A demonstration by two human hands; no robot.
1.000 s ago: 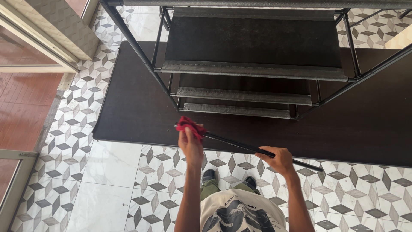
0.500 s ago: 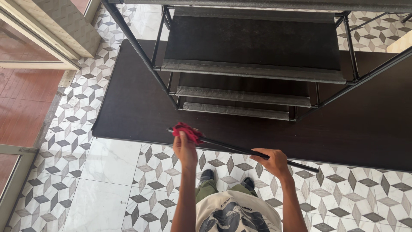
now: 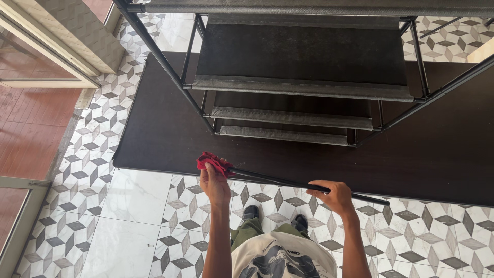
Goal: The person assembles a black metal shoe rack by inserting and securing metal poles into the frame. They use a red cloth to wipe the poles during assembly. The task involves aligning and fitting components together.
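Rod (image 3: pixel 288 181): thin black metal | right hand (image 3: pixel 337 195) grips | left hand (image 3: pixel 215 183) clutches crumpled red cloth (image 3: pixel 212 161)

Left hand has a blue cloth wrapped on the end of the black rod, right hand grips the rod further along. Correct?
Not quite: the cloth is red, not blue, as the head view shows. The rest holds: the left hand has it wrapped on the end of the black rod, and the right hand grips the rod further along.
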